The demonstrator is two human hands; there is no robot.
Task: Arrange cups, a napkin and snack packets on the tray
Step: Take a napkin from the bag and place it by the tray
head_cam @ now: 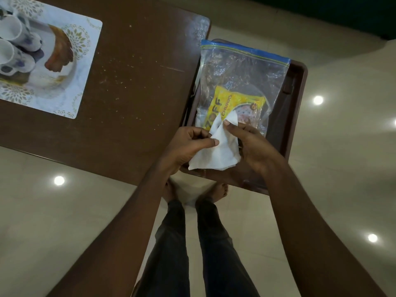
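Note:
Both hands hold a white paper napkin (216,151) over the near end of a dark brown tray (297,86). My left hand (188,144) pinches its left edge and my right hand (252,142) grips its upper right corner. On the tray lies a clear zip bag (242,69) with a blue seal, and a yellow snack packet (233,103) shows inside it. Two white cups (12,43) with blue flower prints lie on their sides on a printed tray (70,82) at the far left of the brown table (137,82).
The brown tray overhangs the table's right edge above a glossy tiled floor (342,168). Crumbs speckle the middle of the table. My legs and bare feet (214,191) stand below the tray's near edge.

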